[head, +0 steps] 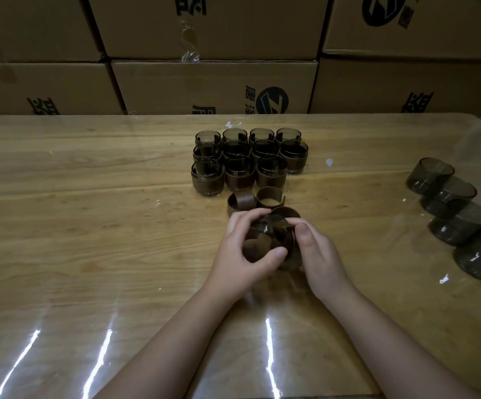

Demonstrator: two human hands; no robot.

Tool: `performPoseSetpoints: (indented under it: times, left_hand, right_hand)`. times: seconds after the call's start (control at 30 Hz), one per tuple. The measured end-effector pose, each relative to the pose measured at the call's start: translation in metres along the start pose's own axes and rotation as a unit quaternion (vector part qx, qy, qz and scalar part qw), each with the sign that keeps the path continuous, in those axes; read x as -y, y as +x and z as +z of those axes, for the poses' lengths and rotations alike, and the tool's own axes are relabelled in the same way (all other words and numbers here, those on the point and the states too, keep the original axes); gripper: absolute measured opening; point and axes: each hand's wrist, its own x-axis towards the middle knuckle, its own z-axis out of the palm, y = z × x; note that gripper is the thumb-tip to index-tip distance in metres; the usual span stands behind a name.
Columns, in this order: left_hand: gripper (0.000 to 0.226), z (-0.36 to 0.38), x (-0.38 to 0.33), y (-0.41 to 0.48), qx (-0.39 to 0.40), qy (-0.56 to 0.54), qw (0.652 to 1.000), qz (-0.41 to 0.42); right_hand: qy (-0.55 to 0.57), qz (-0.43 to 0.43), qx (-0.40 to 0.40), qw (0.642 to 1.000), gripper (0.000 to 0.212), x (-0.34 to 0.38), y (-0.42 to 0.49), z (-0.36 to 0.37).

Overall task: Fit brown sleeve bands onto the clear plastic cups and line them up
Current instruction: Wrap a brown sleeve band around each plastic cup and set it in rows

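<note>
Head view: nearest the camera, both forearms reach in over the glossy wooden table (89, 231) and the hands meet in the middle. The left hand (242, 254) curls round a smoky clear cup (262, 244), thumb across its near side. The right hand (318, 254) pinches the brown sleeve band (280, 225) at the cup's far right edge. The cup looks tipped towards the camera and held close to the table; whether it touches the surface cannot be told, nor how far on the band is. To do this step well, the left hand should probably keep the cup from turning while the right walks the band on evenly round the wall, so it seats square and does not ride up on one side. A light squeeze seems wise, since thin plastic may flex. Just beyond the hands lie three loose bands (240, 203), standing open on the table. Farther back stand the finished cups (271, 171), packed touching in three rows, the front row one short on its right, likely the next slot. Off to the right, well apart, four bare cups (449, 194) overlap in a slanting row. Cardboard boxes (213, 87) wall in the back.
</note>
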Motion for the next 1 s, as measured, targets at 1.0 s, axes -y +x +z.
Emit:
performPoseSetpoints:
  times: [1.0]
  left_hand:
    - [0.055,0.006,0.002,-0.003,-0.021,-0.033,0.999,0.028]
  right_hand:
    - [0.07,0.064,-0.063,0.993,0.035,0.005,-0.001,0.01]
